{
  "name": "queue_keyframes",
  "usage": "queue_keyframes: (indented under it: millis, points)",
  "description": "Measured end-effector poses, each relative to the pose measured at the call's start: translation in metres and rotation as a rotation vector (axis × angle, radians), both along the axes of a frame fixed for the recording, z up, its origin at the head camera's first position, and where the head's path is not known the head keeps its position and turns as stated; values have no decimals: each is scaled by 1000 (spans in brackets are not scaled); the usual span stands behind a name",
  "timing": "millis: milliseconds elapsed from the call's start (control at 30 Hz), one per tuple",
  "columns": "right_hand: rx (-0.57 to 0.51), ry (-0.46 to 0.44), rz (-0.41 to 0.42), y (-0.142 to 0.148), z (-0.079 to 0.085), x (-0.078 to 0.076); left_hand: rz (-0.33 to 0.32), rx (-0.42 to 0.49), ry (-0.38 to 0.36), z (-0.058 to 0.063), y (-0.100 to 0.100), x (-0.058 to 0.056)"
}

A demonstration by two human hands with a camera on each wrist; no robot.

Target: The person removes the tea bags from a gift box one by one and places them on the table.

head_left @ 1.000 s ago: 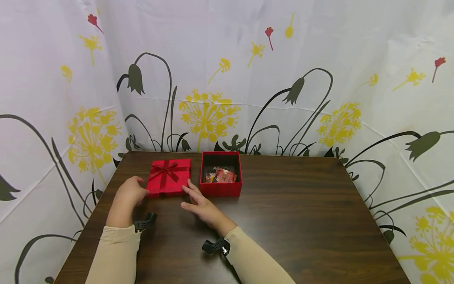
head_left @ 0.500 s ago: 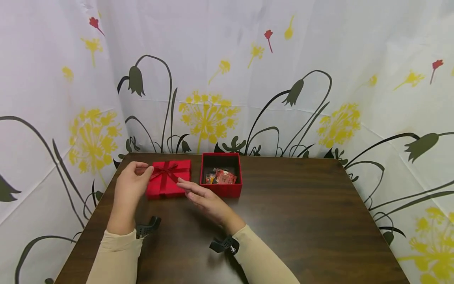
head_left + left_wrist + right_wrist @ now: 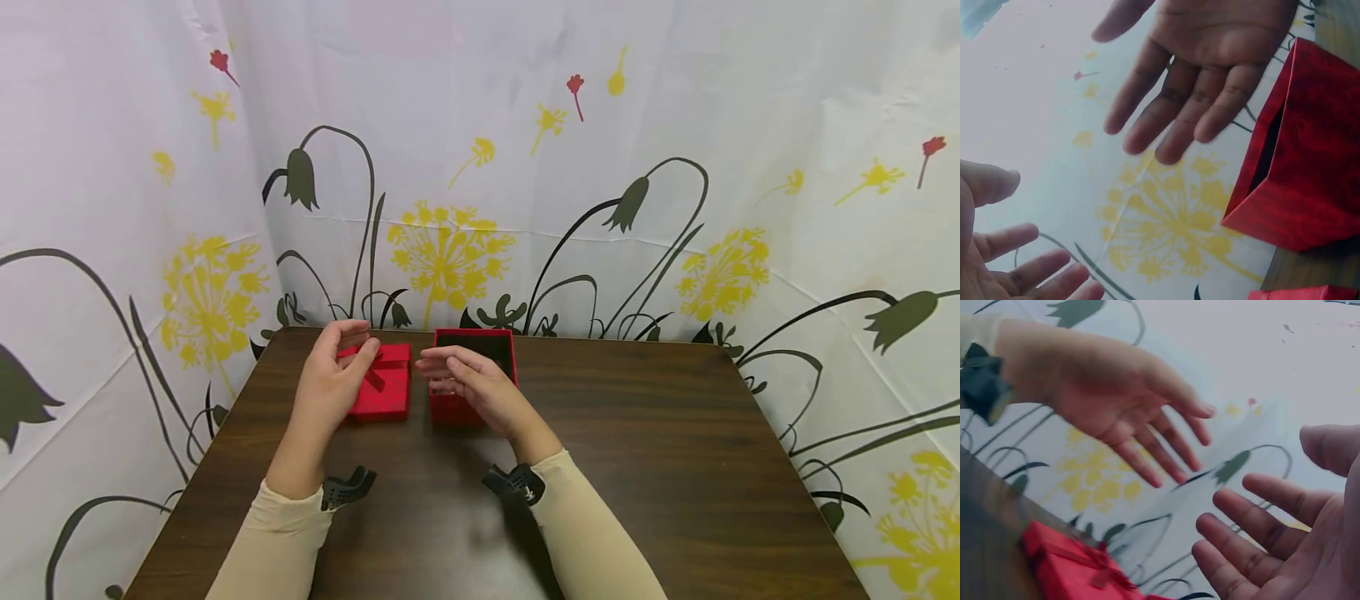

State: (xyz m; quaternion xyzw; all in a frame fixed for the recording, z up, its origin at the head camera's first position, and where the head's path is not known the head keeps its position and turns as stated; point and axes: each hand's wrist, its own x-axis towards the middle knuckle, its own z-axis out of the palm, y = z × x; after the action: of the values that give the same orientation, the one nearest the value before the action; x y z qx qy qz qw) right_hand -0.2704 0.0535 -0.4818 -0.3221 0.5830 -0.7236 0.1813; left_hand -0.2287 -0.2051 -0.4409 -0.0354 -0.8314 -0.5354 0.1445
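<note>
Both hands are raised over the far left part of the table, palms facing each other, holding nothing. My left hand (image 3: 330,371) overlaps the left side of a red gift box lid (image 3: 388,396), which has a dark red ribbon bow (image 3: 1102,569). Its fingers are loosely spread in the left wrist view. My right hand (image 3: 483,385), fingers extended, passes in front of the uncovered red gift box (image 3: 450,410) with a dark interior. The small packets inside that box are mostly hidden behind this hand. In the right wrist view the lid (image 3: 1066,559) lies below both hands.
The lid and box stand side by side near the back edge of the dark wooden table (image 3: 637,450). A white curtain (image 3: 465,83) with flower prints hangs behind and on both sides. Each wrist wears a black camera mount (image 3: 348,487).
Both hands have left the lid and risen. The left hand moved up and right; the right hand moved right, across the box. The lid stays by the box as the view tips slightly.
</note>
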Motion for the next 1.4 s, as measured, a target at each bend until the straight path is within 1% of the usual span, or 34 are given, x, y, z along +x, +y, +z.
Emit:
queue_keyframes:
  millis: [167, 300, 367, 467, 600, 733, 867, 1000, 1100, 1233, 1333, 1400]
  points:
    - [42, -24, -78, 13, 8, -15, -60, 34, 13, -5, 5, -6]
    - [107, -46, -146, 21, 14, -30, -97, 63, -1, -11, 13, -13]
    - [133, -74, -185, 23, 16, -37, -115, 73, -11, -14, 18, -17]
    - [167, -128, -232, 27, 20, -46, -136, 76, -32, -21, 26, -21]
    - [215, -185, -260, 31, 22, -56, -162, 78, -67, -33, 36, -27]
    - [261, -214, -285, 32, 18, -66, -200, 80, -90, -46, 40, -33]
    - [295, -256, -306, 34, 12, -77, -231, 76, -113, -59, 43, -41]
    - [326, -307, -327, 36, 4, -86, -282, 78, -144, -67, 52, -46]
    - [349, -319, -350, 37, -1, -91, -321, 77, -161, -71, 63, -49]
    - [375, -318, -369, 33, -7, -93, -331, 35, -162, -82, 74, -54]
    - [383, -312, -367, 28, -9, -93, -331, 1, -152, -89, 73, -57]
    - [380, -307, -375, 26, -9, -92, -332, -1, -148, -91, 72, -58]
